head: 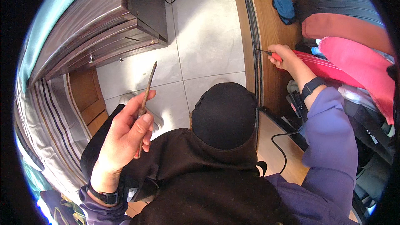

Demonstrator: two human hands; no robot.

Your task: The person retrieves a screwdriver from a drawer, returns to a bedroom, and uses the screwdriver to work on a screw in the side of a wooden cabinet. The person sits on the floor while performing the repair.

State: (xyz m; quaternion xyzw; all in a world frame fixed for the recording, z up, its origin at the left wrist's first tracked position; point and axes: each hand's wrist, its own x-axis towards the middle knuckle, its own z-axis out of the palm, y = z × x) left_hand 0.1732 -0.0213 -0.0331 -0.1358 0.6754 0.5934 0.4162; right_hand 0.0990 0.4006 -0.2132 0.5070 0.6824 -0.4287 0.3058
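My left hand [128,131] holds a worn screwdriver [149,82] by its lower part, with the long rusty shaft pointing up and away over the tiled floor. On the right, my right hand [282,57] grips a small screwdriver with a red handle [277,57]. Its thin dark shaft points left, and the tip is at or just above the dark track [258,68] along the edge of a wooden cabinet base [271,34]. Whether the tip touches the track cannot be told.
Folded pink [347,50] and brownish-red cloths [343,29] and a blue cloth item [284,7] lie in the cabinet. A dark wooden drawer unit [109,43] stands at the left. A black cable [281,150] runs near my right arm. Striped bedding [59,109] hangs at the left.
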